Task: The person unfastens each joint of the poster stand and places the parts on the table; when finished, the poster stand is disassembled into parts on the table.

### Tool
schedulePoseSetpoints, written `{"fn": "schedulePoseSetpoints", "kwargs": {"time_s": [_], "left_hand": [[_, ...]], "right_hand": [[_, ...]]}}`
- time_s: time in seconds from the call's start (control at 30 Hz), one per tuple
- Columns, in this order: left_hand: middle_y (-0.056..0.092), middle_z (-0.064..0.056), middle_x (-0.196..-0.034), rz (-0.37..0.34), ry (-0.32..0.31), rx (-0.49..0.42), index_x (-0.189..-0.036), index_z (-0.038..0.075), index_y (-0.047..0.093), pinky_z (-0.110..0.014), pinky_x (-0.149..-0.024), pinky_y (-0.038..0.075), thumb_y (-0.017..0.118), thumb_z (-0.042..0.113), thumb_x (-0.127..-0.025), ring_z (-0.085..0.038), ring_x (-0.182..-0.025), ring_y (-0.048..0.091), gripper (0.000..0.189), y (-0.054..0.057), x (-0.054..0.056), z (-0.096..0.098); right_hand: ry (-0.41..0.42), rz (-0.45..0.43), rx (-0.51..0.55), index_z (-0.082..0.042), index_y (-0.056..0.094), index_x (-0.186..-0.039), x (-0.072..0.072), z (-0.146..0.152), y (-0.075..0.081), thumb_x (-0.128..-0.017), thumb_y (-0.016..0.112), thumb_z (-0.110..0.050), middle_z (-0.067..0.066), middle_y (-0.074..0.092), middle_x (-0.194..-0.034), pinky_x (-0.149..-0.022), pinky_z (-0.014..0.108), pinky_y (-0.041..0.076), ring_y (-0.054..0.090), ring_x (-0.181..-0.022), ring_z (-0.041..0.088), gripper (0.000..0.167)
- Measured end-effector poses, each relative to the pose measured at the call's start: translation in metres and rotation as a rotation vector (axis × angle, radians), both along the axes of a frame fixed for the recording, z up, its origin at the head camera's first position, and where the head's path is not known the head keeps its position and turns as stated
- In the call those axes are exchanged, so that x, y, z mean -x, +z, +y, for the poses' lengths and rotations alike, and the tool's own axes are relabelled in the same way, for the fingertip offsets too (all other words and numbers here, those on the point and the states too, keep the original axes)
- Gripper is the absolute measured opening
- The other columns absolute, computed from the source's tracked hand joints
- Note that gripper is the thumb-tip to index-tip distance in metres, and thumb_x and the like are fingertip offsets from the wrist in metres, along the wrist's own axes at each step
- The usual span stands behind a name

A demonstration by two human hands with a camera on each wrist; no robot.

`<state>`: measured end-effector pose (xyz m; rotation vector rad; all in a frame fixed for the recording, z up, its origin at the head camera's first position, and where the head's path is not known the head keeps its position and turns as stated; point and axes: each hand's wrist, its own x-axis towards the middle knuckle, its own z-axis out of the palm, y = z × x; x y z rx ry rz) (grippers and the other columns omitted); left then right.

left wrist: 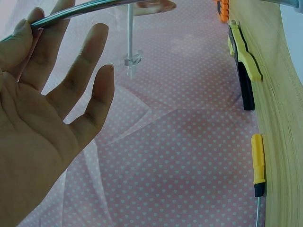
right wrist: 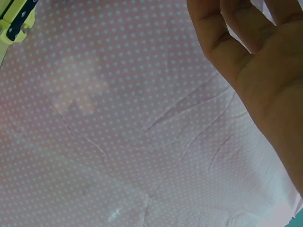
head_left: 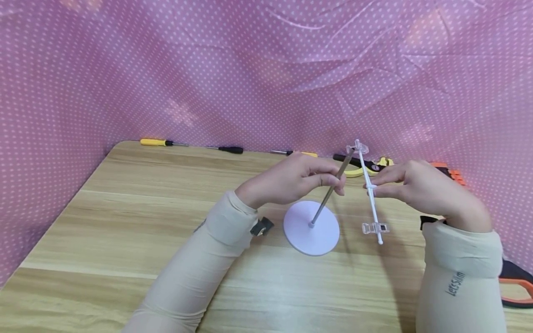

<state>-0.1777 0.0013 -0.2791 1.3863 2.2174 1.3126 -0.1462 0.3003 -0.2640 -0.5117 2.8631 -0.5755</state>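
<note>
My left hand [head_left: 293, 178] pinches the thin metal rod [head_left: 326, 199] of a stand between thumb and fingers. The rod leans up to the right from a round white base [head_left: 300, 236]. With its fingertips, my right hand [head_left: 420, 187] pinches the middle of a white crossbar [head_left: 372, 206]. Clear plastic clips [head_left: 370, 228] sit near both ends of this bar. The metal rod's top end overlaps the bar's far end in the head view. In the left wrist view, the metal rod [left wrist: 80, 10] lies against the thumb. The right wrist view shows the right hand [right wrist: 270, 71] with the crossbar out of frame.
Along the table's back edge lie a yellow screwdriver [head_left: 154, 142], a black screwdriver [head_left: 231, 150] and another yellow-handled screwdriver [left wrist: 258, 158]. Yellow-and-black pliers [head_left: 354, 173] and an orange item [head_left: 455, 175] lie behind the hands. A black-and-orange handle [head_left: 516, 303] is at right. Pink dotted cloth [head_left: 250, 83] hangs behind.
</note>
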Motion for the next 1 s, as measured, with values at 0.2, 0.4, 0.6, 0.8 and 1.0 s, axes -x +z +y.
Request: {"fn": "schedulePoseSetpoints", "kwargs": {"time_s": [0.2,0.4,0.6,0.8,1.0], "left_hand": [[0.080,0.007,-0.103,-0.008,0.000,0.004,-0.114,0.012,0.077,-0.018,-0.107,0.050,0.057,0.016,-0.110,-0.004,-0.114,0.070,0.020,-0.0002,-0.0003,-0.0001],[0.080,0.007,-0.102,-0.009,-0.002,0.003,-0.114,0.011,0.077,-0.019,-0.107,0.050,0.058,0.016,-0.110,-0.003,-0.114,0.070,0.020,-0.0001,0.0001,0.0000],[0.080,0.008,-0.102,-0.004,-0.001,0.008,-0.114,0.012,0.077,-0.019,-0.107,0.050,0.057,0.017,-0.110,-0.003,-0.113,0.070,0.020,0.0005,-0.0001,0.0003],[0.080,0.008,-0.103,-0.004,0.000,0.009,-0.114,0.011,0.077,-0.019,-0.107,0.050,0.057,0.016,-0.110,-0.004,-0.114,0.070,0.020,0.0005,0.0001,0.0005],[0.080,0.008,-0.103,-0.001,0.002,0.010,-0.113,0.012,0.076,-0.021,-0.108,0.050,0.057,0.017,-0.110,-0.005,-0.115,0.070,0.020,-0.0002,0.0005,0.0008]], "right_hand": [[0.006,-0.003,-0.021,-0.028,0.084,-0.113,0.0019,0.0010,-0.0019,-0.098,0.078,-0.033,0.001,0.079,-0.121,-0.095,0.038,0.058,0.073,-0.117,0.025,0.018],[0.015,-0.003,-0.034,-0.028,0.084,-0.112,0.0045,0.0027,-0.0042,-0.097,0.079,-0.034,0.001,0.080,-0.119,-0.093,0.035,0.058,0.074,-0.116,0.026,0.017],[0.016,-0.021,-0.036,-0.028,0.084,-0.111,0.0058,0.0035,-0.0051,-0.097,0.079,-0.032,0.000,0.080,-0.118,-0.092,0.034,0.057,0.074,-0.115,0.024,0.016],[0.012,-0.021,-0.048,-0.026,0.084,-0.112,0.0068,0.0044,-0.0055,-0.098,0.078,-0.032,0.001,0.080,-0.118,-0.093,0.042,0.058,0.074,-0.113,0.025,0.017],[-0.006,-0.049,-0.049,-0.024,0.084,-0.114,0.0091,0.0055,-0.0079,-0.098,0.078,-0.035,0.004,0.079,-0.121,-0.092,0.046,0.058,0.073,-0.116,0.028,0.021]]}}
